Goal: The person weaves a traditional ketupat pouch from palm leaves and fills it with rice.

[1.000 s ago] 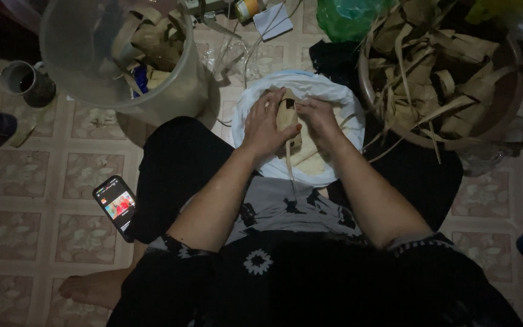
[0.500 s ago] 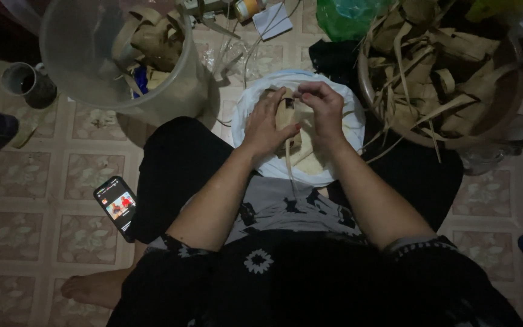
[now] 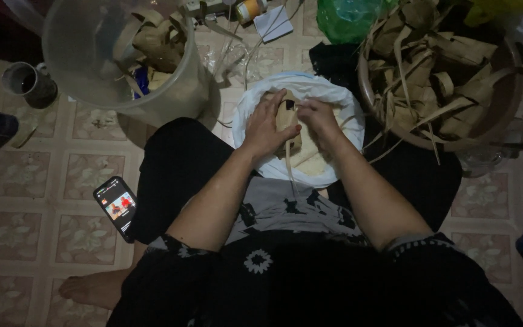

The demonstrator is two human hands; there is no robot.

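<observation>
At the frame's upper centre, your left hand [image 3: 266, 128] and right hand [image 3: 317, 118] both pinch a woven leaf pouch [image 3: 287, 124] over the white-lined bowl [image 3: 334, 100]; loosen either grip and its dangling strip [image 3: 290, 172] may unravel.

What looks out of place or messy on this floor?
A lit phone lies loose on the tiled floor beside the person's knee. Leaf strips poke over the brown bowl's rim. Nothing looks spilled.
</observation>
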